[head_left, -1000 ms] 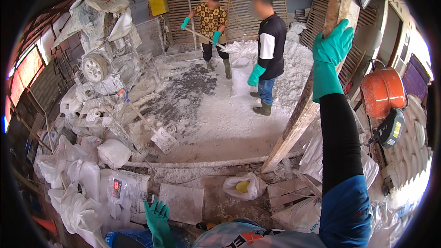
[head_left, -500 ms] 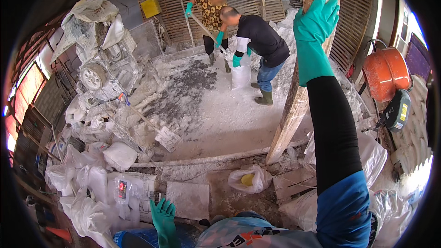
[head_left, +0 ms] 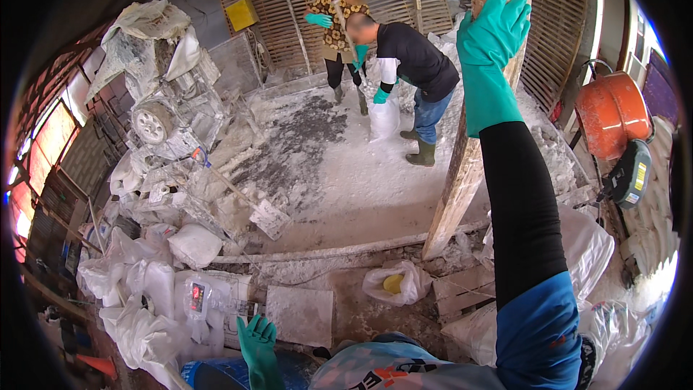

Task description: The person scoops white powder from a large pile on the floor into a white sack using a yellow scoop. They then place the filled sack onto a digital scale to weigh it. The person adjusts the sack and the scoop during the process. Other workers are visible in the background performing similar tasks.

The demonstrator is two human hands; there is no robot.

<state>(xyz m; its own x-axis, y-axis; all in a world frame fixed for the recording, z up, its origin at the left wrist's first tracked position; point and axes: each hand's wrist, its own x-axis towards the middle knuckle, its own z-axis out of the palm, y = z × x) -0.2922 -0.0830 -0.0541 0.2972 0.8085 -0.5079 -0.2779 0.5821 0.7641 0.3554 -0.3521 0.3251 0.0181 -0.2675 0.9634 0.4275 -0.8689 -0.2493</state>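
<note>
My right hand [head_left: 494, 50], in a green rubber glove, is raised and lies against a wooden post [head_left: 462, 195]. Its fingers stretch flat over the wood, not wrapped round it. Low in the view, my left hand [head_left: 258, 343] wears a matching glove; its fingers are apart and nothing is in them. It hovers over a blue drum-like shape [head_left: 289, 372], beside a pale square board [head_left: 299, 314]. Ahead, a bent-over co-worker [head_left: 411, 61] holds a white sack [head_left: 384, 117]. A second co-worker [head_left: 339, 18] stands behind it with a long-handled tool, whose lower end is hidden.
A shovel [head_left: 271, 218] leans at the left near a powder-covered machine [head_left: 170, 94]. White bags [head_left: 137, 282] pile up at lower left. An open bag [head_left: 395, 283] with something yellow inside lies ahead. An orange mixer drum [head_left: 613, 115] stands right. A low kerb [head_left: 325, 251] crosses the floor.
The standing co-worker has drawn the long-handled tool upright, one hand now at the chest. The bent-over co-worker still holds the sack. My hands keep their places; the view has shifted slightly.
</note>
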